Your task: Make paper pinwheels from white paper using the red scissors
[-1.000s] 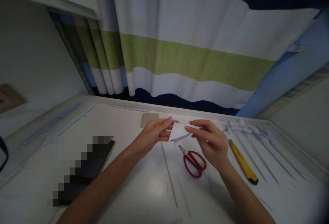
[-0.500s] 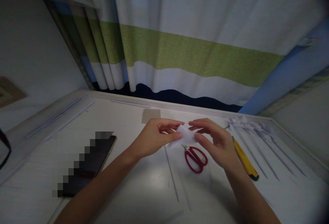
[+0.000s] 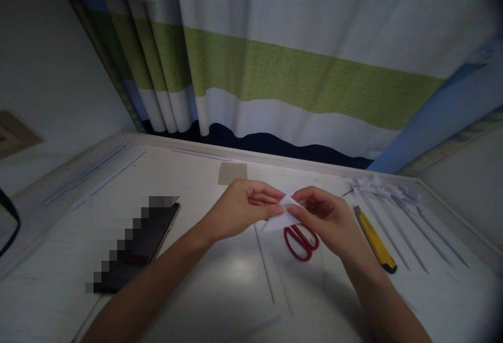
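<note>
Pinching folded wht paper (image 3: 283,221) btwn thumbs & fingers: L hand (image 3: 247,209) at its left side, R hand (image 3: 328,217) at its right, thumb tips close together. Paper's right of & below frame ctr. Red-handled scissors (image 3: 309,243) just below it in frame, blades hidden. Ylw cutter (image 3: 375,240) lower right; blk phone (image 3: 147,248) lower left, part pixelated; beige card (image 3: 232,173) near ctr, just above L hand.

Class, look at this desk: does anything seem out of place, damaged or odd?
Blocky pixelation oddly masks part of the flat black rectangular device at left. Crumpled white paper at far right looks untidy; nothing seems spilled.
</note>
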The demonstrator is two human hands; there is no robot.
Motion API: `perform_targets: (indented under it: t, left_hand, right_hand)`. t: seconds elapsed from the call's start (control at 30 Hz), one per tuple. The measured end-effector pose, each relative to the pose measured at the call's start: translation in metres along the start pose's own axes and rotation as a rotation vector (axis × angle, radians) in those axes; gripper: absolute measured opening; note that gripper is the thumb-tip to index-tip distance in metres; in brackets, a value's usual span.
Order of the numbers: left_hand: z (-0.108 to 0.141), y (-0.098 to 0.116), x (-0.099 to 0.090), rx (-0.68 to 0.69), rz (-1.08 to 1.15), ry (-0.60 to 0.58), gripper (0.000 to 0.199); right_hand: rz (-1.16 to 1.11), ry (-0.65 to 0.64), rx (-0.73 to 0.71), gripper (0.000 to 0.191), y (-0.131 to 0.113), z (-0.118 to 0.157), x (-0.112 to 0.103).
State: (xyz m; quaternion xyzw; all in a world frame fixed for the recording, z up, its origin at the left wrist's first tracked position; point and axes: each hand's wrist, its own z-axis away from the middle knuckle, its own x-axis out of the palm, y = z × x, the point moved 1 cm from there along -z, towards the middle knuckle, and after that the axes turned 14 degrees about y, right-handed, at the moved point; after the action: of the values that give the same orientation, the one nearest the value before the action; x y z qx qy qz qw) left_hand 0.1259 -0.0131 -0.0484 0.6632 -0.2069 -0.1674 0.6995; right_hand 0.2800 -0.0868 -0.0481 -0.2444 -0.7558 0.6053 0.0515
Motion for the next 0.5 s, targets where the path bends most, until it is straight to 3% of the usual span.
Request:
perform_targets:
  t: [0.5]
  left_hand:
    - [0.001,0.0018,-0.0015,0.02,-0.034,-0.03,0.029]
  right_hand:
    - [-0.051,-0.089,0.036,0.01,-0.0015,0.0005,0.0001]
